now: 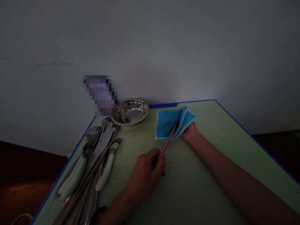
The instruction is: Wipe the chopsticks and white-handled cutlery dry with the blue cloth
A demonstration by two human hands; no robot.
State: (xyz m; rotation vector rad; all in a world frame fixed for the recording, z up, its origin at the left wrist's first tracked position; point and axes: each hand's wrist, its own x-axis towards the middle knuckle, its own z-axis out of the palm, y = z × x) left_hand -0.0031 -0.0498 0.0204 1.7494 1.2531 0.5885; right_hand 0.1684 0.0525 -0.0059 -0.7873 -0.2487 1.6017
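Note:
My left hand (151, 165) is closed round the near end of a wooden chopstick (169, 137), which slants up and away to the right. The chopstick's far end disappears into the fold of a blue cloth (167, 122) with a pale edge. Behind that cloth, my right hand (189, 133) grips it from the right side; its fingers are mostly hidden by the fabric. Left of my left hand lies a fork with a white handle (108, 170), beside a pile of cutlery with another chopstick (95, 168) across it.
A shiny steel bowl (132, 113) stands at the table's back edge by the wall. Left of it a blurred-out, phone-like object (100, 93) leans there. Knives (102, 142), spoons (93, 131) and forks line the left side of the pale green, blue-edged table (199, 193).

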